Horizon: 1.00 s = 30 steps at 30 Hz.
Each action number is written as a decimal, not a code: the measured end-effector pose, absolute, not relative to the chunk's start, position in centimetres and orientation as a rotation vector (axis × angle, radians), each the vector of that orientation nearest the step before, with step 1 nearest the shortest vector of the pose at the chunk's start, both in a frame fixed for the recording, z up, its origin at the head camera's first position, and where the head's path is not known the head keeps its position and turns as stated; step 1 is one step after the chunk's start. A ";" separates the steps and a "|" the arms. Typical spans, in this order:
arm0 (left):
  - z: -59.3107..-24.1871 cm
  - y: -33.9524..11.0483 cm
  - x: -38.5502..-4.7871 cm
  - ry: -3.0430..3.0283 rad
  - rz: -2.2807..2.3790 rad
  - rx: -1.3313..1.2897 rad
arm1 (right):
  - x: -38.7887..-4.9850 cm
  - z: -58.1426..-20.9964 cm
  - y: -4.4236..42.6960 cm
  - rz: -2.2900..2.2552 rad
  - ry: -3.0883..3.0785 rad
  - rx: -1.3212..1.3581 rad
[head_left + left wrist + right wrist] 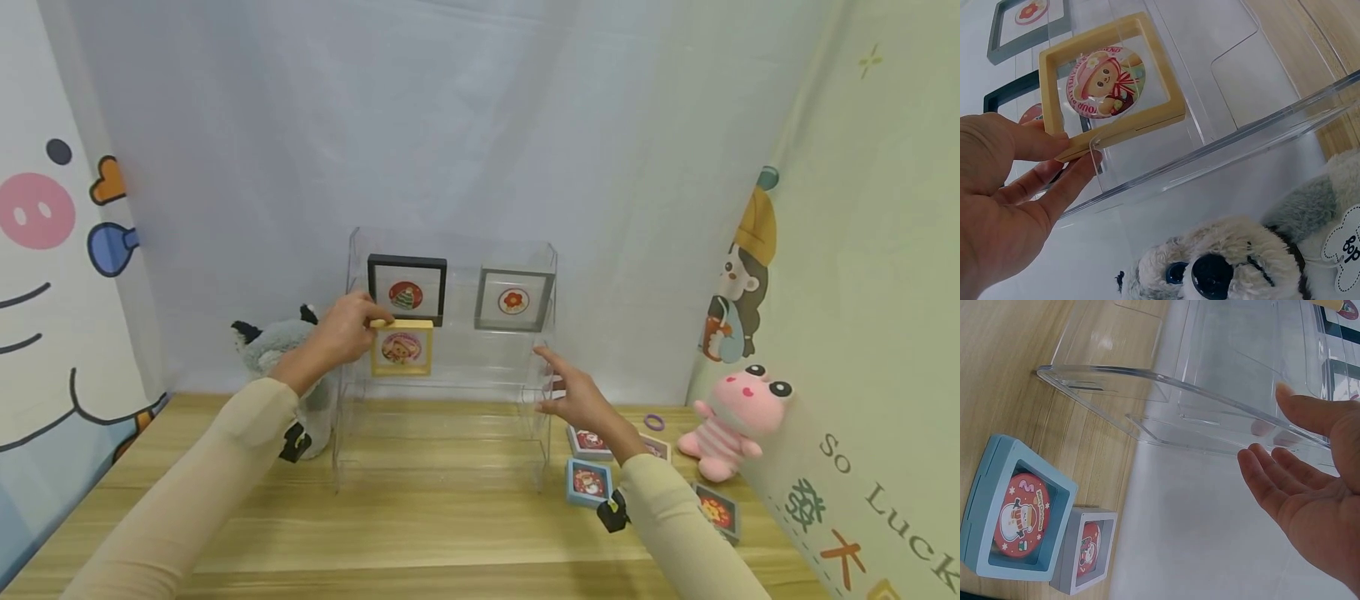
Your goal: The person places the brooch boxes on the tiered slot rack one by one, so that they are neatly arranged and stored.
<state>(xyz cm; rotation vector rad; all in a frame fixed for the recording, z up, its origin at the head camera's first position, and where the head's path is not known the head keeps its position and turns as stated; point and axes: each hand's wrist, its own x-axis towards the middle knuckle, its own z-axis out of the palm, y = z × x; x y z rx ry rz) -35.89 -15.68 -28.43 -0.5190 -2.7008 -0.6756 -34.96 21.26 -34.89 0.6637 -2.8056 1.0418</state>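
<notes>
A clear acrylic tiered rack (339,433) stands on the table. My left hand (343,329) pinches the upper left corner of a yellow display frame (402,348), which holds a round badge with a bear on it, on the tier below the top. On the top tier sit a black frame (407,290) at the left and a grey frame (514,299) at the right. In the right wrist view, my right hand (1316,481) is beside the rack's side panel (1210,394), thumb and fingers apart around its edge. Whether it touches the panel I cannot tell.
Right of the rack lie a light blue frame (588,482), a pale frame (589,442), a dark grey frame (716,510) and a purple ring (654,422). A pink plush frog (738,421) sits at the right wall. A grey plush dog (1210,262) stands left of the rack.
</notes>
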 end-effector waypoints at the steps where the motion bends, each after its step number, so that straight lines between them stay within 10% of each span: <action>1: -28.4 -15.7 -35.9 -2.702 -0.674 -0.516 | -35.0 -34.9 21.2 1.041 -2.808 0.663; 30: -28.6 -17.9 -33.0 -2.511 -0.718 -0.573 | -35.1 -34.9 21.3 1.028 -2.816 0.663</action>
